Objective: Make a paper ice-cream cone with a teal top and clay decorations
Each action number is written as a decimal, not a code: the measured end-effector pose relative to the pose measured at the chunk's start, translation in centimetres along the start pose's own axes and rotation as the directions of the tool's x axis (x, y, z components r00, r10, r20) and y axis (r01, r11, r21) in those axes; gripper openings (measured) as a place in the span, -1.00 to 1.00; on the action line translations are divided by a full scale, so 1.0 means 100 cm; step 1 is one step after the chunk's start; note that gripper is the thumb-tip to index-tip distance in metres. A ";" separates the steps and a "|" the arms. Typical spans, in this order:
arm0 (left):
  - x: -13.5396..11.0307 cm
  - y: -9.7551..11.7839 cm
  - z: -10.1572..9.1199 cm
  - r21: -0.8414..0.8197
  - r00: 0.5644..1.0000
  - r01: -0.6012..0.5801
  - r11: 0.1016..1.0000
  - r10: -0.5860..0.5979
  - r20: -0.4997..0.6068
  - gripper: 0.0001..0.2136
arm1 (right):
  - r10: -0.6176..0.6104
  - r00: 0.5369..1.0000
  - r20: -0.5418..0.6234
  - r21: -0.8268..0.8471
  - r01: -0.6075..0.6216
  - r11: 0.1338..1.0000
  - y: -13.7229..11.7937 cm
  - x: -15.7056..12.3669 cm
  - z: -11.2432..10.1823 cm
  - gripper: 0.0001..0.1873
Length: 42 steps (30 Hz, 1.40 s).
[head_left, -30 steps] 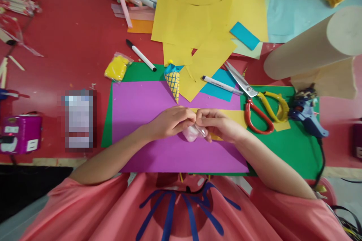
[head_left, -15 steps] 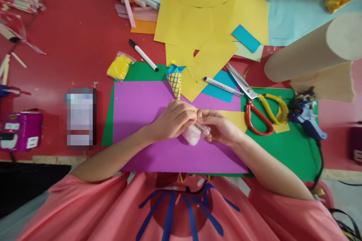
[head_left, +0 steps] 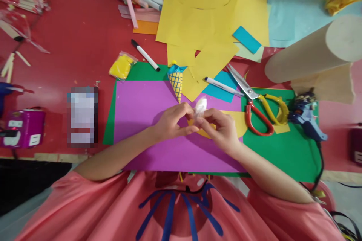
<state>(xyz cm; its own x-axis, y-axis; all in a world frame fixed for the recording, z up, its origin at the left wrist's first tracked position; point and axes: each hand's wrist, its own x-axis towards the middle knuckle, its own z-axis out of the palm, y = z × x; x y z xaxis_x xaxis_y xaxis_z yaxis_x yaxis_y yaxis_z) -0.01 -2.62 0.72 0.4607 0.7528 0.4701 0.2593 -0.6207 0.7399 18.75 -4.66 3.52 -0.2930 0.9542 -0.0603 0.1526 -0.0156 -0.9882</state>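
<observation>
One purple sheet point(head_left: 175, 154): flat, smooth, straight-edged; it overlaps a larger green sheet point(head_left: 294, 150) on the red worktop point(head_left: 85, 45).
Right hand point(head_left: 223, 130): thumb and fingers pinched together on the lower end of a white packet point(head_left: 201, 106).
Left hand point(head_left: 172, 120): thumb and forefinger bowed apart, tips close by the packet; whether they touch it I cannot tell.
Packet's place: between the two hands, over the purple sheet.
Packet's direction: narrow free end points away from the person, long axis leaning slightly right.
Packet's make: soft-looking white filling, glossy like thin film; a small, tapered shape.
Yellow piece point(head_left: 239, 122): thin and flat, rounded at its right end, partly under the right hand.
Scissors point(head_left: 250, 91): metal blades aimed far and left, red and yellow loop handles towards the person.
Glue gun point(head_left: 307, 116): blue, hard-looking, lying right of the scissors.
Cone point(head_left: 177, 83): yellow with blue crosshatching, crinkled blue top, sharp tip towards the person.
Yellow clay-like pack point(head_left: 121, 67): lumpy, in clear film.
Black-capped marker point(head_left: 145, 56): slim white barrel, slanting far-left to near-right.
Cylinder point(head_left: 305, 51): thick, pale, smooth.
Yellow paper point(head_left: 195, 15): overlapping flat sheets at the far side.
</observation>
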 end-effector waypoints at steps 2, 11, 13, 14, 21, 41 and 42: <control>0.000 -0.001 0.000 0.032 0.999 0.014 0.999 -0.015 0.042 -0.71 | -0.057 0.997 0.043 -0.149 0.063 0.987 0.001 -0.002 0.001 -0.86; 0.007 0.004 -0.001 0.032 0.987 0.050 0.998 -0.055 0.151 -0.75 | -0.018 0.990 0.138 -0.094 0.031 0.995 -0.001 0.003 -0.004 -0.75; 0.008 0.008 0.000 -0.088 0.979 0.137 0.987 -0.121 0.166 -0.75 | 0.020 0.990 0.143 0.031 -0.025 0.999 -0.001 0.003 -0.002 -0.72; 0.008 0.009 0.001 -0.156 0.973 0.179 0.971 -0.152 0.174 -0.74 | 0.033 0.988 0.154 0.094 -0.048 0.994 0.000 0.003 -0.002 -0.71; 0.005 0.007 -0.002 -0.401 0.916 0.400 0.824 -0.370 0.155 -0.72 | 0.096 0.974 0.205 0.309 -0.158 0.938 0.007 0.005 -0.005 -0.69; 0.003 -0.013 -0.009 -0.270 0.892 0.424 0.865 -0.450 -0.041 -0.71 | -0.374 0.903 0.211 -0.528 0.427 0.734 0.017 0.018 -0.025 -0.51; 0.004 -0.013 -0.009 -0.256 0.899 0.407 0.877 -0.434 -0.057 -0.70 | -0.378 0.900 0.218 -0.532 0.434 0.727 0.017 0.019 -0.026 -0.51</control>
<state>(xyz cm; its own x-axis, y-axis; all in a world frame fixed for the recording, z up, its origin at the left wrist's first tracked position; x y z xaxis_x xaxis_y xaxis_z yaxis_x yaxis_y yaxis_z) -0.95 -1.29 0.34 0.2531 0.9589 0.1285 0.1975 -0.1813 0.9634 20.90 -2.13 2.13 -0.5271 0.7992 0.2888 0.4856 0.5621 -0.6695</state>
